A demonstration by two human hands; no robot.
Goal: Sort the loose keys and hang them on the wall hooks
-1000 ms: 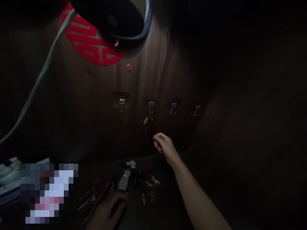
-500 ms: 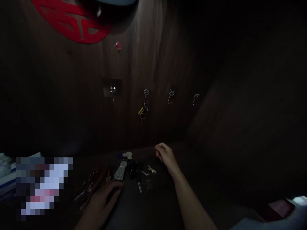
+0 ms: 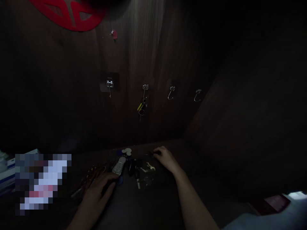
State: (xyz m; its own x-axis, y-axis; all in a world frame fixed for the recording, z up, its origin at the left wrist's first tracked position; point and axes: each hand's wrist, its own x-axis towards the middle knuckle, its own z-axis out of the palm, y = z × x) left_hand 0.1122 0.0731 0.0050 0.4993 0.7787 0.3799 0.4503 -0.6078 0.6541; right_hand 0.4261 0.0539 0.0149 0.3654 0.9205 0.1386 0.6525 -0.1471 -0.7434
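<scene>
My left hand [image 3: 97, 190] lies low over the surface, thumb and forefinger apart. Its forefinger tip is at the lower end of a grey remote control [image 3: 119, 166], beside a blue tag [image 3: 119, 180]. A dim bunch of keys [image 3: 90, 175] lies partly behind this hand. To the right, my right hand [image 3: 166, 157] has its fingertips closed at a small dark item [image 3: 151, 153], too dim to name. Between the hands lie a black key fob [image 3: 131, 167], a car key [image 3: 137, 179], a brass-coloured key [image 3: 151, 166] and some pale round tags [image 3: 127, 151].
Several metal hooks run along the dark wood wall; yellow-tagged keys [image 3: 141, 108] hang from one hook [image 3: 145, 87]. A red paper cutout [image 3: 79, 25] is above. Boxes [image 3: 11, 172] and a pixelated area stand at left. A dark red object [image 3: 271, 204] sits at lower right.
My right hand has lowered slightly onto the small dark item, its fingers reaching farther left. My left hand has shifted a little left, uncovering the blue tag. The camera view has tilted down slightly.
</scene>
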